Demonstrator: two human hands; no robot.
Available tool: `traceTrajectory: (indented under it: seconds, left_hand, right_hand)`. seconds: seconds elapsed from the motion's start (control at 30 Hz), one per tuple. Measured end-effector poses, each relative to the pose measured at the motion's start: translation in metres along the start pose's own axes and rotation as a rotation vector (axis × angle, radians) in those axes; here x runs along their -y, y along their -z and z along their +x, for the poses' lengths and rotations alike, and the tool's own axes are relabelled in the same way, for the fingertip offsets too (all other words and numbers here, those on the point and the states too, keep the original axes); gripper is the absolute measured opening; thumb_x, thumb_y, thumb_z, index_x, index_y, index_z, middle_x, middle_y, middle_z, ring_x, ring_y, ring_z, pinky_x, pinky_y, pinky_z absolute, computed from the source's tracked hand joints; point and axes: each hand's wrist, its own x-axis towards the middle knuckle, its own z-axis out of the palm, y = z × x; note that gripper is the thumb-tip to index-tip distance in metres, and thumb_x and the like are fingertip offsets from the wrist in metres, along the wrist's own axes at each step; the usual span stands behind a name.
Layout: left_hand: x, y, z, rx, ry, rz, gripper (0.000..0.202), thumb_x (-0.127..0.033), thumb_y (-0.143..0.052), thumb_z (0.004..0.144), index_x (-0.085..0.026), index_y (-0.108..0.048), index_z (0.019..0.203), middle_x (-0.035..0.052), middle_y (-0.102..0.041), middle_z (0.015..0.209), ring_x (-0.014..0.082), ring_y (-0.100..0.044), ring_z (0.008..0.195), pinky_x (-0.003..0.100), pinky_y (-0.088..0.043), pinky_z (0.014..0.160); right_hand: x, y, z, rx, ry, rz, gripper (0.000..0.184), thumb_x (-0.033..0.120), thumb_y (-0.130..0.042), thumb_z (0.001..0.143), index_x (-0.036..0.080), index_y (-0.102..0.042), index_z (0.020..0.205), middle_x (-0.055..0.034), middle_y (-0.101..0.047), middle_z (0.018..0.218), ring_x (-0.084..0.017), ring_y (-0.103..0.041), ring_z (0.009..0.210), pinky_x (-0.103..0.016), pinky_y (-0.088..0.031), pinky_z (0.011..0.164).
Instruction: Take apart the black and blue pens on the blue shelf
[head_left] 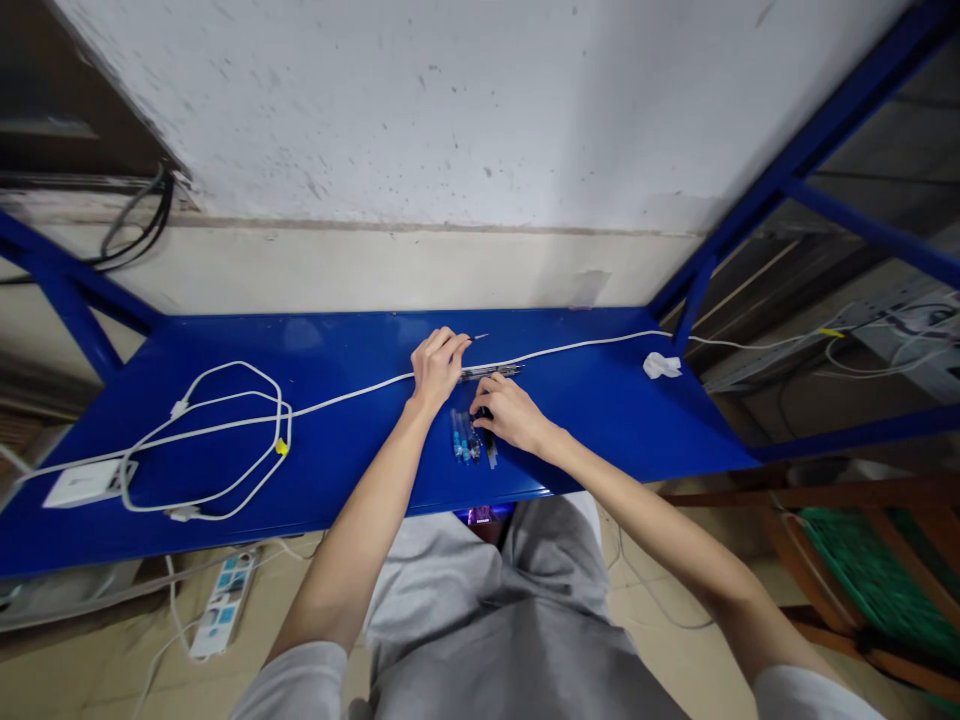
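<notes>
My left hand (437, 365) is closed in a pinch on a thin pen refill (478, 337), its pointed end sticking out to the right over the blue tabletop. Several more slim refills (510, 371) lie together just beyond my right hand (511, 410). That hand is curled with thumb and fingers drawn together at a small dark piece (484, 412), partly hidden by the fingers. Below the fingertips, clear pen barrels (460, 440) with blue parts lie side by side, and a darker barrel (491, 450) sits by them under the palm.
A white cable (352, 393) crosses the blue table (600, 430) and passes by my left hand. At the left are a cable loop (281, 400) and a white adapter (86, 483); a crumpled tissue (662, 365) lies right. A wall (450, 270) stands behind.
</notes>
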Motion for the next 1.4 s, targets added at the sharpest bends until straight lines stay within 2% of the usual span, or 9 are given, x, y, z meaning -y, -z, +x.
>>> traceTrajectory:
  seconds: [0.3, 0.4, 0.47, 0.63, 0.83, 0.9, 1.03, 1.23, 1.4]
  left_hand:
    - [0.0, 0.0, 0.001, 0.002, -0.015, -0.002, 0.031, -0.035, -0.049, 0.106, -0.02, -0.076, 0.1, 0.0057, -0.067, 0.086, 0.0179, -0.059, 0.082, 0.031, -0.044, 0.074]
    - [0.0, 0.0, 0.0, 0.005, -0.002, -0.001, 0.033, -0.036, -0.048, 0.106, -0.021, -0.076, 0.1, 0.0057, -0.067, 0.086, 0.0181, -0.059, 0.082, 0.032, -0.044, 0.074]
    - [0.001, -0.001, 0.0, 0.003, 0.003, -0.002, 0.033, -0.037, -0.047, 0.107, -0.021, -0.076, 0.101, 0.0058, -0.067, 0.086, 0.018, -0.06, 0.083, 0.032, -0.045, 0.075]
    - [0.002, -0.003, 0.001, 0.026, -0.002, 0.018, 0.035, -0.038, -0.047, 0.107, -0.021, -0.076, 0.099, 0.0055, -0.067, 0.085, 0.0174, -0.06, 0.081, 0.031, -0.045, 0.073]
    - [-0.001, -0.003, 0.002, 0.081, -0.032, 0.039, 0.033, -0.036, -0.048, 0.106, -0.021, -0.076, 0.1, 0.0057, -0.067, 0.084, 0.0182, -0.062, 0.082, 0.032, -0.045, 0.072]
    - [-0.002, -0.004, 0.001, 0.12, -0.048, 0.022, 0.031, -0.035, -0.049, 0.106, -0.021, -0.076, 0.102, 0.0056, -0.068, 0.086, 0.0182, -0.063, 0.083, 0.032, -0.046, 0.073]
    - [-0.004, -0.004, 0.001, 0.192, -0.066, 0.0, 0.03, -0.032, -0.048, 0.106, -0.02, -0.076, 0.103, 0.0059, -0.07, 0.09, 0.0177, -0.064, 0.085, 0.031, -0.047, 0.073]
    - [-0.009, -0.005, 0.002, 0.257, -0.097, 0.012, 0.032, -0.033, -0.047, 0.106, -0.02, -0.076, 0.103, 0.0063, -0.069, 0.091, 0.0184, -0.064, 0.085, 0.032, -0.047, 0.071]
    - [-0.013, -0.007, 0.002, 0.255, -0.1, 0.011, 0.032, -0.032, -0.046, 0.107, -0.02, -0.075, 0.101, 0.0055, -0.069, 0.089, 0.0181, -0.063, 0.084, 0.032, -0.046, 0.07]
  right_hand:
    - [-0.009, -0.001, 0.01, 0.028, -0.002, 0.055, 0.014, 0.02, -0.085, 0.081, 0.017, -0.075, 0.09, -0.0084, -0.067, 0.099, -0.025, -0.057, 0.102, -0.038, -0.047, 0.089]
    - [-0.01, 0.007, 0.012, -0.018, -0.002, 0.097, 0.013, 0.018, -0.084, 0.08, 0.018, -0.073, 0.086, -0.0072, -0.07, 0.094, -0.024, -0.06, 0.098, -0.04, -0.047, 0.092]
    - [-0.015, 0.018, 0.013, -0.096, -0.045, 0.198, 0.011, 0.018, -0.082, 0.08, 0.018, -0.072, 0.085, -0.005, -0.072, 0.089, -0.021, -0.064, 0.088, -0.039, -0.048, 0.09]
    - [-0.051, 0.037, 0.022, -0.408, -0.211, 0.598, 0.012, 0.026, -0.076, 0.081, 0.018, -0.07, 0.087, -0.0025, -0.074, 0.078, -0.019, -0.07, 0.071, -0.029, -0.051, 0.068]
    - [-0.088, 0.011, 0.036, -0.703, -0.331, 0.855, 0.029, 0.036, -0.079, 0.075, 0.02, -0.067, 0.095, 0.001, -0.07, 0.076, -0.014, -0.066, 0.063, -0.029, -0.054, 0.065]
    - [-0.088, -0.001, 0.036, -0.716, -0.322, 0.926, 0.03, 0.039, -0.079, 0.077, 0.02, -0.068, 0.098, 0.0012, -0.069, 0.077, -0.014, -0.065, 0.063, -0.028, -0.055, 0.065]
    - [-0.079, -0.013, 0.036, -0.666, -0.328, 1.013, 0.03, 0.044, -0.081, 0.077, 0.02, -0.067, 0.088, -0.0008, -0.071, 0.077, -0.017, -0.07, 0.068, -0.031, -0.057, 0.068]
    - [-0.078, -0.009, 0.036, -0.74, -0.356, 1.033, 0.035, 0.049, -0.083, 0.076, 0.02, -0.065, 0.086, -0.0043, -0.076, 0.086, -0.018, -0.072, 0.071, -0.031, -0.059, 0.068]
    - [-0.082, -0.006, 0.034, -0.69, -0.365, 1.06, 0.036, 0.049, -0.084, 0.076, 0.02, -0.069, 0.092, -0.0037, -0.076, 0.082, -0.017, -0.071, 0.065, -0.029, -0.056, 0.06]
